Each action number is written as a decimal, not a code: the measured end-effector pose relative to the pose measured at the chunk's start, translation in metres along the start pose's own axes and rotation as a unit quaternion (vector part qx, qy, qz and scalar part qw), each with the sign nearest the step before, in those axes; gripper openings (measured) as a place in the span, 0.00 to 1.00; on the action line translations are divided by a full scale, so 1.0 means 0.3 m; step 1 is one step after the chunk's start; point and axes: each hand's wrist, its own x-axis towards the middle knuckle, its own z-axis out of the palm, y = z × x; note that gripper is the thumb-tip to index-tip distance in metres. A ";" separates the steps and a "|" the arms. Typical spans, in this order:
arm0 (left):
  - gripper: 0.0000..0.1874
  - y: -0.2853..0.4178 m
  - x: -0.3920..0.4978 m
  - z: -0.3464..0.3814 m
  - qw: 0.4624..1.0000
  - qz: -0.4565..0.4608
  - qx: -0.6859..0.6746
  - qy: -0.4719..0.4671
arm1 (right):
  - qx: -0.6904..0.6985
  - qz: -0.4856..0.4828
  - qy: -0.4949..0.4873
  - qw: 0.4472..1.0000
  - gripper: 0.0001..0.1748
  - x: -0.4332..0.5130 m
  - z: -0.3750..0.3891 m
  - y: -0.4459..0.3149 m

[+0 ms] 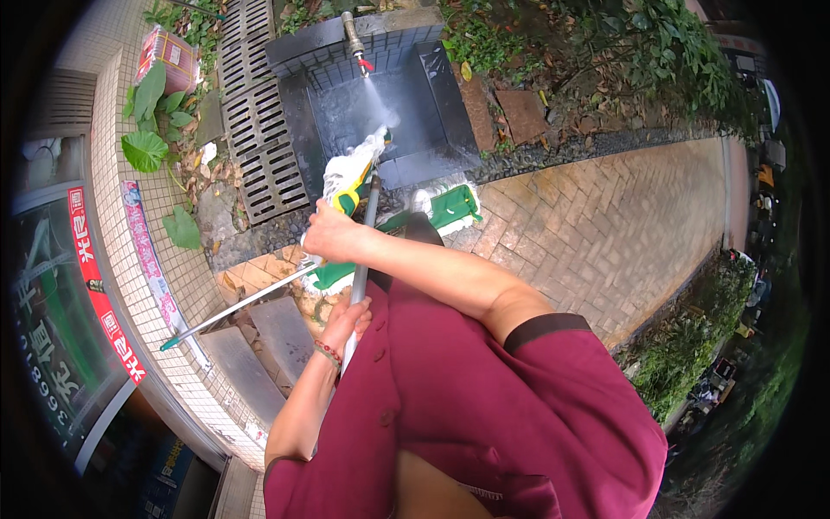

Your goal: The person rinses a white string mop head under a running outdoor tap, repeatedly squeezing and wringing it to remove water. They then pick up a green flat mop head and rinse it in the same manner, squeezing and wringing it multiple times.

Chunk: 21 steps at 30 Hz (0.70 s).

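My left hand (345,318), with a beaded bracelet at the wrist, is closed around a grey metal pole (371,224) close to my body. My right arm crosses over this pole. With my right hand (334,235) I grip the near end of a flat mop head (355,170), which has white fringe and a green and yellow backing. Its far end reaches over a dark tiled basin (457,104). Water sprays down into the basin from a tap (353,39) with a red handle, close to the mop's far tip. My right fingers are partly hidden.
A green fringed mop pad (457,206) lies on the paving beside a white shoe (421,202). Another mop pole (240,302) slants to the left. Slotted drain covers (266,136) flank the basin. A wrapped red bundle (170,61) sits among plants. Stone slabs (243,370) lie at lower left.
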 end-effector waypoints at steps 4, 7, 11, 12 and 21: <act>0.10 0.017 0.077 0.000 0.997 -0.015 -0.072 -0.014 | 0.056 -0.011 -0.045 0.997 0.06 0.046 0.017 0.032; 0.10 0.012 0.116 -0.008 0.992 -0.020 -0.119 -0.032 | 0.057 -0.051 -0.132 0.988 0.10 0.095 0.027 0.045; 0.08 0.014 0.146 -0.007 0.983 -0.020 -0.171 -0.059 | 0.004 -0.100 -0.166 0.981 0.15 0.173 0.053 0.003; 0.07 0.009 0.153 0.000 0.984 -0.014 -0.171 -0.058 | -0.002 -0.101 -0.161 0.982 0.16 0.186 0.068 -0.015; 0.09 -0.011 0.215 0.041 0.985 0.031 -0.161 -0.046 | -0.051 -0.096 -0.098 0.989 0.08 0.066 0.247 -0.081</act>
